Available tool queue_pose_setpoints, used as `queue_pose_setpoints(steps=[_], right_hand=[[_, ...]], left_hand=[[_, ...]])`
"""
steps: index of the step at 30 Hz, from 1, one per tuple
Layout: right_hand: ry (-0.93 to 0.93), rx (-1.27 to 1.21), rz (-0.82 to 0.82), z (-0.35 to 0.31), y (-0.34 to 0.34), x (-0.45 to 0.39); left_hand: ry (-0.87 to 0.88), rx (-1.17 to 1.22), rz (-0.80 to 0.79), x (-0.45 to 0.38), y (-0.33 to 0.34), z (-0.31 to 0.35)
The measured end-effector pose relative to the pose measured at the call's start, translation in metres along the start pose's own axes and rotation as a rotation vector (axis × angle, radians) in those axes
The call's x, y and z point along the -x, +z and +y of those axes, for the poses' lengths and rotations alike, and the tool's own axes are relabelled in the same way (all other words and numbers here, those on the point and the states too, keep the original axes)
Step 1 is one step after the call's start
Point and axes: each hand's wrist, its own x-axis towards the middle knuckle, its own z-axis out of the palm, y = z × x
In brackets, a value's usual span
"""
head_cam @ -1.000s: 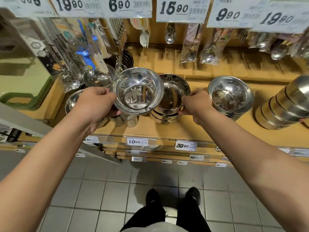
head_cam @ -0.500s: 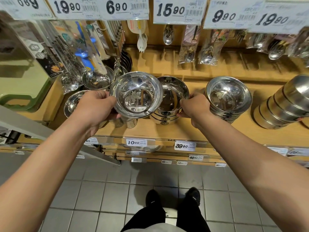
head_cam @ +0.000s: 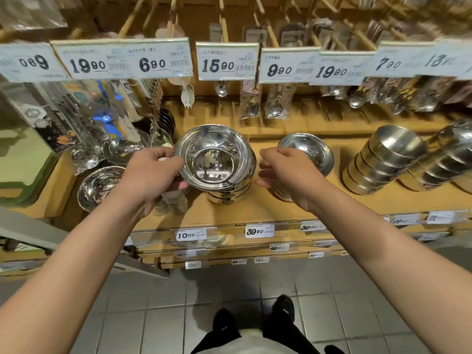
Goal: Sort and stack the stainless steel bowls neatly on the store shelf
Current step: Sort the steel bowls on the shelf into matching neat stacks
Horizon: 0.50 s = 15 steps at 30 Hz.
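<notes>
My left hand point(head_cam: 150, 172) grips the left rim of a shiny steel bowl point(head_cam: 214, 155) that now sits on top of the middle stack of bowls point(head_cam: 229, 198) on the wooden shelf point(head_cam: 258, 200). My right hand point(head_cam: 283, 169) hovers just right of that stack with fingers loosely curled, holding nothing and apart from the bowls. Behind my right hand stands another stack of bowls point(head_cam: 314, 152). A single bowl point(head_cam: 98, 186) lies at the left of the shelf.
Two tilted stacks of bowls point(head_cam: 383, 159) lean at the right end of the shelf. Packaged cutlery point(head_cam: 275, 103) hangs on pegs behind, under a row of price tags point(head_cam: 224, 62). Ladles and packets point(head_cam: 120, 146) crowd the back left. Tiled floor lies below.
My left hand carried the bowl rightward and set it onto the middle stack. My right hand let go of that stack and drew back to the right. The camera view tilted upward.
</notes>
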Motion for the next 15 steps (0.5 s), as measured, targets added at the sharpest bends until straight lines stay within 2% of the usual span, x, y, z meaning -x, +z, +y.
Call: queue_pose_setpoints(steps=[3,8,10,13,15], right_hand=[[-0.024,-0.087,-0.081,-0.008,-0.030,0.033],[-0.091,-0.121,0.028,-0.017,-0.093,0.070],[-0.100,-0.151,0.055,-0.016,-0.117,0.080],[-0.114,-0.164,0.045,-0.010,-0.148,0.090],[-0.115,-0.165,0.049,-0.006,-0.167,0.093]], left_hand=[[0.028,-0.023,-0.147,0.010,0.026,0.018],[0.097,-0.160,-0.438,0.024,0.076,0.041],[0.120,-0.139,-0.471,0.030,0.098,0.049],[0.093,-0.016,-0.436,0.041,0.133,0.056],[0.053,0.022,-0.486,0.048,0.153,0.060]])
